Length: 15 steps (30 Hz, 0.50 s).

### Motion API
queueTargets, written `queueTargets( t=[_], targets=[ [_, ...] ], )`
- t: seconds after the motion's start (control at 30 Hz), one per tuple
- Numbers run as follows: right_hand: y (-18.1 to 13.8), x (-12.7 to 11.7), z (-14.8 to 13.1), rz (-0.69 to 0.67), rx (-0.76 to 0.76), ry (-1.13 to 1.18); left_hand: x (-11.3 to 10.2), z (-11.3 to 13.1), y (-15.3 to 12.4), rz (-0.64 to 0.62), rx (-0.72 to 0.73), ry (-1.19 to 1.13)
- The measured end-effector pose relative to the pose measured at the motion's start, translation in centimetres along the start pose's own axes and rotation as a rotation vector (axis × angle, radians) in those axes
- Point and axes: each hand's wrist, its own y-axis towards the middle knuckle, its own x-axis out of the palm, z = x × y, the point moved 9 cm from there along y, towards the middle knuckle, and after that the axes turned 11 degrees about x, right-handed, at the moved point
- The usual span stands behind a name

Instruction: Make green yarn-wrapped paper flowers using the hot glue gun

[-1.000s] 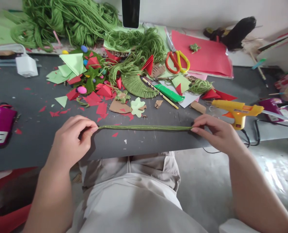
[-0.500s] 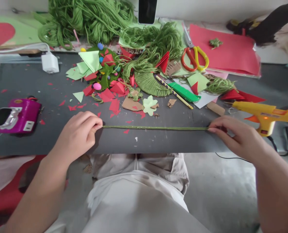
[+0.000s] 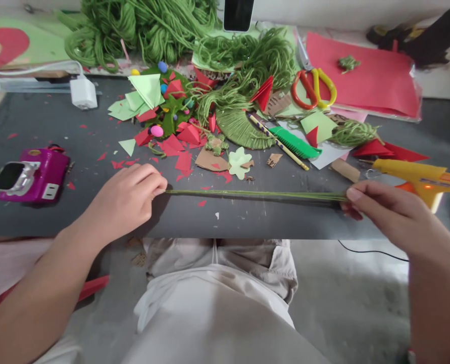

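Note:
A bundle of green yarn strands [image 3: 253,194] is stretched taut and level just above the dark table [image 3: 39,217], near its front edge. My left hand [image 3: 128,199] pinches the left end between thumb and curled fingers. My right hand [image 3: 389,217] pinches the right end, where the strands fan out slightly. Both hands are closed on the yarn.
A yellow glue gun [image 3: 417,177] lies just behind my right hand. A magenta box [image 3: 31,174] sits at the left. Behind are red and green paper scraps [image 3: 171,146], a green comb [image 3: 295,143], scissors [image 3: 315,88], heaps of green yarn [image 3: 141,28], red paper sheets [image 3: 368,76] and a white charger [image 3: 83,92].
My right hand has drawn the yarn's end further right, so the strands stretch longer. The left hand stays pinched on its end. The camera view has shifted left.

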Motion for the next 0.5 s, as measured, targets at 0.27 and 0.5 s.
queueTargets(
  t=[0.27, 0.5],
  targets=[
    [1.0, 1.2, 1.2, -0.004, 0.197, 0.643, -1.3, -2.5, -0.5, 0.126, -0.142, -0.220],
    [1.0, 1.8, -0.7, 0.058, 0.063, 0.648, -2.4, -2.0, 1.9, 0.159, -0.109, -0.210]
  ],
)
